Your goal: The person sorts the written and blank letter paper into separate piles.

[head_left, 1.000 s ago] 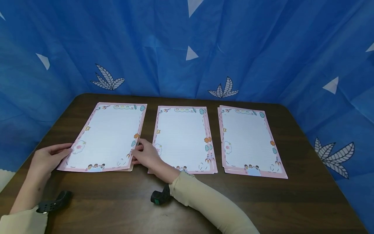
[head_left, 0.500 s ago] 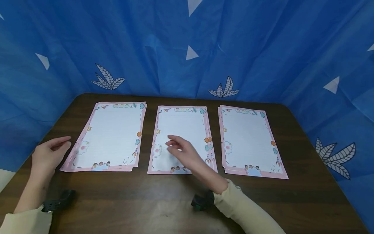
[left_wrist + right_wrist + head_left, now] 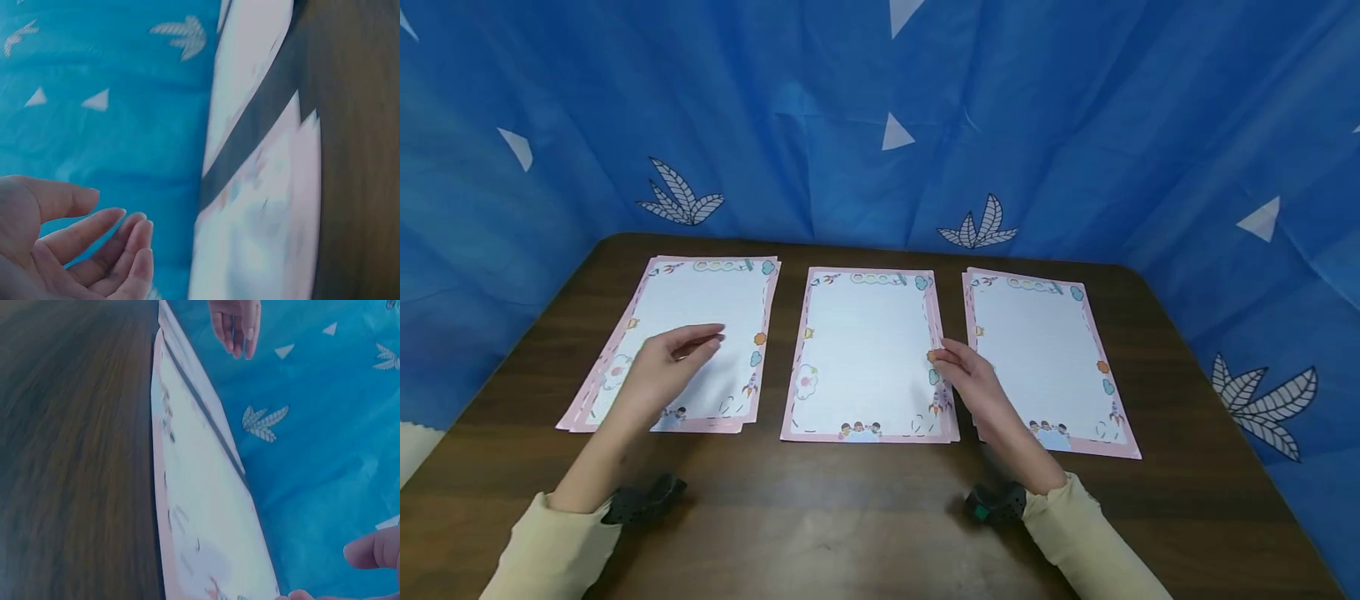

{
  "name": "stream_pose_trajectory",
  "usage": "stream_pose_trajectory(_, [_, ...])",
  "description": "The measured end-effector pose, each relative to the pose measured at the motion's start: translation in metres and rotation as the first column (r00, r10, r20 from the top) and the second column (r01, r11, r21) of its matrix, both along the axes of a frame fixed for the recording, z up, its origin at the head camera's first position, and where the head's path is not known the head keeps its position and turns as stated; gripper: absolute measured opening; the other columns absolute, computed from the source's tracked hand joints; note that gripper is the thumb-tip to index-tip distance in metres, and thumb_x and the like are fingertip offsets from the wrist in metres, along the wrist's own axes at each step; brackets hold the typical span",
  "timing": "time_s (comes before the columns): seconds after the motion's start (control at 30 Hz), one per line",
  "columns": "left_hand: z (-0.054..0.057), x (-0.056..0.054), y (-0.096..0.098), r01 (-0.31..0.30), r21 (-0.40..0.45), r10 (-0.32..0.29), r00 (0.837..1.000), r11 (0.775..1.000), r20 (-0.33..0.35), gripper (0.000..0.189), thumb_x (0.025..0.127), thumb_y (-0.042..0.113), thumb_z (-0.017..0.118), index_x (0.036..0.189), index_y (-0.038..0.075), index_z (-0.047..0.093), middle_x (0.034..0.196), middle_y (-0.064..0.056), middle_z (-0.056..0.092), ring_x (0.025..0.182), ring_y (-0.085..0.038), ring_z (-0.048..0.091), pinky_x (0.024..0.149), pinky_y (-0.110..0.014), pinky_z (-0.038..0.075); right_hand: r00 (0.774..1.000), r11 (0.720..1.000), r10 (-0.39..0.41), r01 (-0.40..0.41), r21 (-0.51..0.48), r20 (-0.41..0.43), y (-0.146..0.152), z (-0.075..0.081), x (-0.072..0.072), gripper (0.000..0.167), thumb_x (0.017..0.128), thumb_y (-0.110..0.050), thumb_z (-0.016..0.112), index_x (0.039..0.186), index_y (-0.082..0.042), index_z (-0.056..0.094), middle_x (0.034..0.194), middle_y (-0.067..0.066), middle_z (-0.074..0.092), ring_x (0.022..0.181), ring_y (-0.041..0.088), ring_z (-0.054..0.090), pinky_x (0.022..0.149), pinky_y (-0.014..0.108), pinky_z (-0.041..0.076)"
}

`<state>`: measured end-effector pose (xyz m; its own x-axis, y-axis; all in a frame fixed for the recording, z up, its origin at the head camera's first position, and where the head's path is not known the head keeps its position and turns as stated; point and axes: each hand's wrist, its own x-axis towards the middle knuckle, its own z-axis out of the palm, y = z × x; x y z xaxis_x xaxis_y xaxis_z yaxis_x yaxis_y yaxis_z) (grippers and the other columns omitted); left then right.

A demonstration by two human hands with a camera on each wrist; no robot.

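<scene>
Three small stacks of pink-bordered letter paper with cartoon prints lie in a row: a left stack (image 3: 707, 300), a middle stack (image 3: 868, 350) and a right stack (image 3: 1045, 358). My left hand (image 3: 658, 367) hovers over the left stack, covering part of its lower left. Its fingers are relaxed and hold nothing, as the left wrist view shows with the hand (image 3: 81, 250). At the right edge of the middle stack is my right hand (image 3: 977, 383), overlapping that edge. In the right wrist view its thumb (image 3: 372, 553) stands apart from the fingers.
A dark wooden table (image 3: 850, 517) carries the stacks. Behind it and at its sides hangs a blue curtain (image 3: 820, 150) with white triangles and leaf prints. The sheets in each stack are slightly offset. A black camera strap is on each wrist.
My right hand has let go of the left stack's right edge and moved right to the middle stack. My left hand has left the left stack's left edge and moved right over it.
</scene>
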<state>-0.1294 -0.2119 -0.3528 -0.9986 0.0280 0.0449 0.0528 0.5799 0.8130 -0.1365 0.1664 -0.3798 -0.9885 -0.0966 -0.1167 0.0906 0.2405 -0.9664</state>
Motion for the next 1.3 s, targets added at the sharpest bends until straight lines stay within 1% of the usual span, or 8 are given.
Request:
stream_pose_trajectory(0.13, [-0.009, -0.006, 0.022, 0.045, 0.090, -0.052, 0.995, 0.995, 0.082, 0.045, 0.097, 0.019, 0.052, 0.134, -0.005, 0.046, 0.131, -0.023, 0.050, 0.120, -0.035, 0.046, 0.098, -0.044, 0.035, 1.000, 0.999, -0.018, 0.018, -0.029, 0.007, 0.007, -0.004, 0.000, 0.052, 0.096, -0.010, 0.044, 0.141, 0.009, 0.026, 0.131, 0.023, 0.043, 0.123, 0.033, 0.039, 0.105, 0.045, 0.026])
stream_pose_trajectory(0.37, [-0.022, -0.009, 0.047, 0.104, 0.250, -0.141, 0.980, 0.963, 0.137, 0.044, 0.097, 0.012, 0.050, 0.134, -0.011, 0.042, 0.132, -0.025, 0.047, 0.121, -0.033, 0.046, 0.099, -0.042, 0.035, 0.998, 0.999, -0.019, 0.022, -0.036, 0.067, 0.012, -0.005, -0.001, 0.056, 0.096, -0.012, 0.045, 0.143, 0.006, 0.022, 0.135, 0.022, 0.040, 0.124, 0.033, 0.039, 0.104, 0.044, 0.027])
stream_pose_trajectory(0.43, [-0.025, -0.009, 0.051, 0.130, 0.296, -0.179, 0.973, 0.946, 0.146, 0.045, 0.097, 0.010, 0.049, 0.135, -0.013, 0.039, 0.134, -0.027, 0.044, 0.122, -0.034, 0.044, 0.098, -0.043, 0.035, 0.996, 0.999, -0.024, 0.028, -0.042, 0.085, 0.012, -0.006, -0.001, 0.056, 0.096, -0.012, 0.045, 0.143, 0.006, 0.022, 0.136, 0.021, 0.039, 0.124, 0.032, 0.039, 0.104, 0.043, 0.027])
stream_pose_trajectory(0.53, [-0.029, -0.010, 0.057, 0.141, 0.400, -0.227, 0.957, 0.906, 0.179, 0.048, 0.097, 0.008, 0.047, 0.136, -0.016, 0.032, 0.137, -0.031, 0.037, 0.125, -0.037, 0.039, 0.099, -0.043, 0.034, 0.993, 0.994, -0.033, 0.045, -0.102, 0.114, 0.013, -0.005, -0.002, 0.054, 0.097, -0.011, 0.045, 0.143, 0.006, 0.022, 0.137, 0.022, 0.039, 0.124, 0.031, 0.039, 0.103, 0.040, 0.029])
stream_pose_trajectory(0.63, [-0.032, -0.013, 0.061, 0.119, 0.488, -0.255, 0.941, 0.865, 0.222, 0.050, 0.097, 0.006, 0.045, 0.138, -0.017, 0.027, 0.141, -0.031, 0.029, 0.127, -0.038, 0.036, 0.100, -0.041, 0.032, 0.991, 0.984, -0.032, 0.054, -0.171, 0.129, 0.013, -0.005, -0.001, 0.054, 0.097, -0.008, 0.045, 0.143, 0.007, 0.021, 0.137, 0.023, 0.037, 0.125, 0.031, 0.039, 0.101, 0.037, 0.032])
stream_pose_trajectory(0.7, [-0.034, -0.015, 0.062, 0.099, 0.514, -0.255, 0.936, 0.852, 0.242, 0.050, 0.098, 0.006, 0.044, 0.138, -0.016, 0.026, 0.143, -0.030, 0.027, 0.127, -0.038, 0.036, 0.100, -0.040, 0.033, 0.990, 0.979, -0.030, 0.057, -0.194, 0.138, 0.014, -0.005, -0.001, 0.054, 0.097, -0.008, 0.046, 0.143, 0.007, 0.021, 0.138, 0.023, 0.037, 0.124, 0.031, 0.040, 0.100, 0.036, 0.034])
stream_pose_trajectory(0.97, [-0.035, -0.017, 0.064, 0.096, 0.514, -0.252, 0.937, 0.852, 0.243, 0.048, 0.098, 0.008, 0.045, 0.138, -0.015, 0.030, 0.143, -0.028, 0.029, 0.129, -0.035, 0.033, 0.100, -0.040, 0.033, 0.987, 0.967, -0.039, 0.076, -0.244, 0.153, 0.014, -0.004, 0.000, 0.052, 0.097, -0.006, 0.046, 0.142, 0.006, 0.024, 0.136, 0.023, 0.039, 0.124, 0.030, 0.040, 0.101, 0.037, 0.033])
stream_pose_trajectory(1.3, [-0.035, -0.015, 0.064, 0.135, 0.421, -0.239, 0.950, 0.897, 0.203, 0.048, 0.097, 0.011, 0.048, 0.137, -0.012, 0.035, 0.138, -0.027, 0.038, 0.124, -0.036, 0.040, 0.100, -0.046, 0.033, 0.989, 0.963, -0.050, 0.085, -0.256, 0.142, 0.012, -0.002, 0.001, 0.049, 0.097, -0.007, 0.045, 0.142, 0.003, 0.027, 0.136, 0.021, 0.040, 0.124, 0.030, 0.040, 0.102, 0.040, 0.032])
